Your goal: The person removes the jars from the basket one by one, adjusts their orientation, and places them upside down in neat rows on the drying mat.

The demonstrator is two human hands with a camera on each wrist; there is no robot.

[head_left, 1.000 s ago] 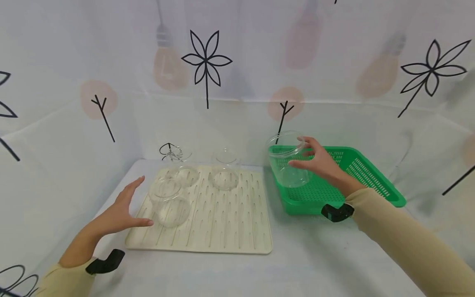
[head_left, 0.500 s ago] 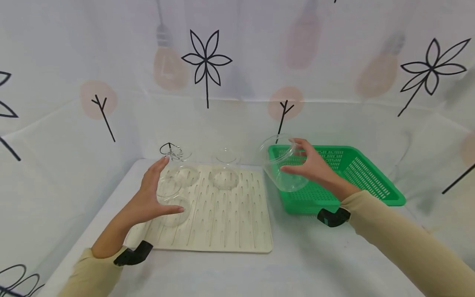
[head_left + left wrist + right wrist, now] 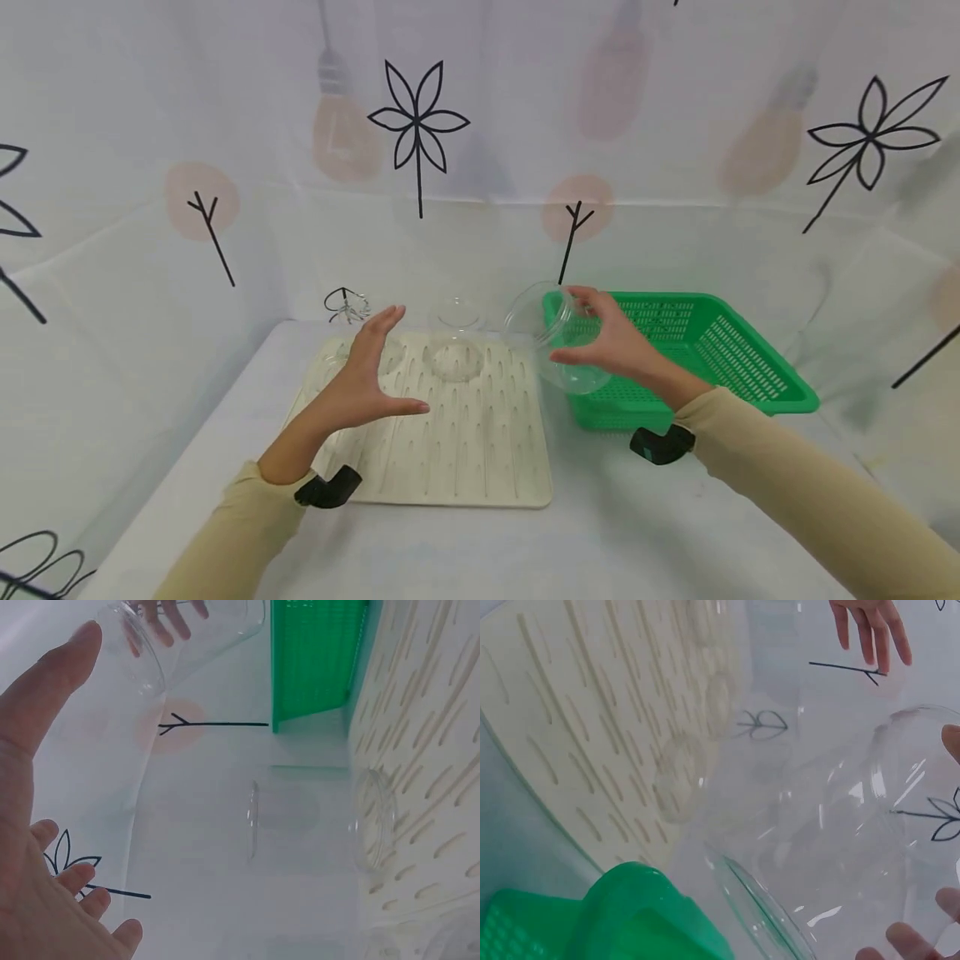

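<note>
My right hand point(image 3: 615, 337) grips a clear plastic cup point(image 3: 573, 375) from its right side, thumb and fingers spread round it. The cup is tilted, its rim facing left, and hangs in the air in front of the green basket's left edge. My left hand point(image 3: 356, 387) is raised over the cream ridged mat point(image 3: 487, 467), fingers straight and thumb apart, holding nothing. Another clear cup point(image 3: 455, 358) stands upside down at the mat's back; it shows side-on in the left wrist view. More clear cups on the mat's left are mostly hidden behind my left hand.
A green perforated basket point(image 3: 772, 392) stands on the right of the white-covered table point(image 3: 480, 550). White patterned cloth point(image 3: 480, 250) hangs behind and along both sides. Black wrist cameras point(image 3: 330, 487) are strapped to both wrists.
My left hand has moved right across the mat, past the front left cup. My right hand has shifted left and slightly down, tipping the cup from near upright to rim-leftward.
</note>
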